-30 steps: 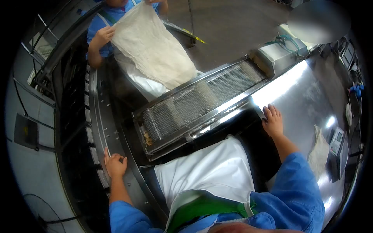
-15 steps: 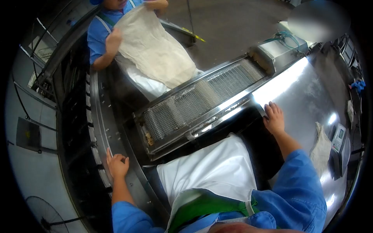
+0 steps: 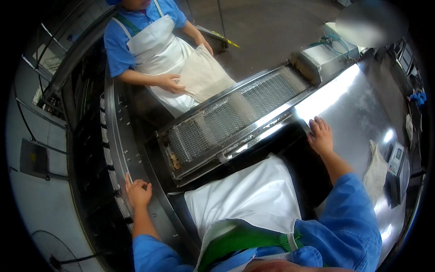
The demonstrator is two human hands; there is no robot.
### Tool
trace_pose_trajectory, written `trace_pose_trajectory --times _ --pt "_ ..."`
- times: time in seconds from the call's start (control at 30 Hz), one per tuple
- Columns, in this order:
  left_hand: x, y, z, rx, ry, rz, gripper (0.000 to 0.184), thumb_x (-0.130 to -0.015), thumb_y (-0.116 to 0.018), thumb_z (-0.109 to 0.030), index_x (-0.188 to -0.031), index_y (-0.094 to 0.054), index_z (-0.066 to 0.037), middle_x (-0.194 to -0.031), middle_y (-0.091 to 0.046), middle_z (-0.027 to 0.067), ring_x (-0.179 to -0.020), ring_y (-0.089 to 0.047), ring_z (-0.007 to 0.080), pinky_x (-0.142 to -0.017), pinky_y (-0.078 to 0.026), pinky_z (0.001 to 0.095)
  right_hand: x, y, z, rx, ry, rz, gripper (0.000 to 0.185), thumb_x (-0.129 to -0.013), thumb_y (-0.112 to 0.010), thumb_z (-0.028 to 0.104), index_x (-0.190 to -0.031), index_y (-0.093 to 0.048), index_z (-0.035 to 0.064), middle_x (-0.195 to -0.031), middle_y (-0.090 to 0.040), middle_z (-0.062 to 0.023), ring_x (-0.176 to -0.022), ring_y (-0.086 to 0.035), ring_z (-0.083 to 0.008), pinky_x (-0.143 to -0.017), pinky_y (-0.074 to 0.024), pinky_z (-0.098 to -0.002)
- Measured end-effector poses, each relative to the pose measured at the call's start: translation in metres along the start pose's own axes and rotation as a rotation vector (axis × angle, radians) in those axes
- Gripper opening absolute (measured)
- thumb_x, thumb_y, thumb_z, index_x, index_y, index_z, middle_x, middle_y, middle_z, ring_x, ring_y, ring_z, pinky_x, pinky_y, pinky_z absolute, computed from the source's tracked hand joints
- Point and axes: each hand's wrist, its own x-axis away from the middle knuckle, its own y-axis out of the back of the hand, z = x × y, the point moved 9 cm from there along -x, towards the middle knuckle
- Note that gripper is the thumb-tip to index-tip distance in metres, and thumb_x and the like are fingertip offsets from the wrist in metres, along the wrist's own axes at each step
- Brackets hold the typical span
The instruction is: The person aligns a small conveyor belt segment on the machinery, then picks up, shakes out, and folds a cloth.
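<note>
My left hand (image 3: 138,192) rests on the curved metal rail (image 3: 128,156) at the left, its index finger stretched along it and nothing in it. On the near left edge of the shiny steel table (image 3: 353,109) lies my right hand (image 3: 321,135), fingers spread a little and holding nothing. Between and beyond my hands a mesh conveyor (image 3: 235,111) runs diagonally, with some pale crumbs at its lower left end. Across it, a co-worker (image 3: 156,50) in a white apron has a beige cloth (image 3: 206,75) hanging at the lap, one hand touching its edge.
A small digital scale (image 3: 395,158) stands on the steel table at the right, beside a crumpled beige cloth (image 3: 375,170). A metal housing with green tubing (image 3: 333,52) sits at the conveyor's far end. Dark machinery runs along the left, beyond the rail.
The co-worker's raised cloth has come down to the lap, baring the white apron, and both of that person's hands are lower. My hands stay in place.
</note>
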Motion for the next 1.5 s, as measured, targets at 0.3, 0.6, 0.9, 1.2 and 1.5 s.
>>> trace_pose_trajectory --times 0.3,0.6,0.9,1.2,1.5 --pt "-0.0003 0.0031 -0.0036 -0.009 0.022 0.024 0.013 -0.074 -0.078 -0.022 -0.074 -0.074 -0.009 -0.104 -0.071 0.0034 -0.144 -0.030 0.0317 -0.117 -0.027 0.0463 0.0000 -0.0012 -0.0026 -0.014 -0.021 0.019 0.049 -0.078 -0.075 0.023 -0.121 -0.057 0.0094 -0.136 -0.050 -0.0170 -0.130 -0.044 -0.0367 -0.107 -0.0368 -0.0478" --pt "-0.0011 -0.0002 -0.0013 -0.015 -0.005 0.001 0.013 -0.073 -0.078 -0.022 -0.073 -0.074 -0.009 -0.103 -0.071 0.0041 -0.143 -0.032 0.0320 -0.116 -0.028 0.0468 -0.0018 -0.0012 -0.0024 0.006 -0.013 0.010 0.048 -0.079 -0.075 0.024 -0.120 -0.057 0.0098 -0.134 -0.052 -0.0164 -0.128 -0.045 -0.0366 -0.106 -0.0377 -0.0474" --pt "-0.0010 0.0001 -0.0013 -0.013 -0.014 -0.020 0.013 -0.072 -0.079 -0.020 -0.072 -0.073 -0.009 -0.102 -0.071 0.0047 -0.143 -0.033 0.0325 -0.115 -0.030 0.0468 -0.0022 -0.0006 -0.0006 0.001 -0.017 0.014 0.048 -0.078 -0.074 0.021 -0.121 -0.056 0.0099 -0.134 -0.051 -0.0161 -0.129 -0.045 -0.0364 -0.107 -0.0372 -0.0473" --pt "-0.0009 0.0005 -0.0021 -0.033 0.037 0.018 0.014 -0.074 -0.078 -0.022 -0.075 -0.074 -0.009 -0.104 -0.071 0.0044 -0.144 -0.031 0.0308 -0.115 -0.029 0.0462 -0.0030 0.0009 0.0001 -0.007 -0.035 0.041 0.045 -0.079 -0.073 0.019 -0.120 -0.055 0.0104 -0.135 -0.050 -0.0149 -0.130 -0.043 -0.0355 -0.108 -0.0359 -0.0470" --pt "0.0007 0.0024 -0.0023 -0.023 0.013 0.014 0.013 -0.073 -0.078 -0.021 -0.074 -0.073 -0.010 -0.103 -0.071 0.0042 -0.144 -0.031 0.0315 -0.114 -0.029 0.0475 -0.0021 -0.0061 -0.0032 -0.019 -0.015 0.010 0.046 -0.078 -0.074 0.019 -0.119 -0.056 0.0087 -0.134 -0.051 -0.0167 -0.130 -0.044 -0.0362 -0.107 -0.0365 -0.0477"
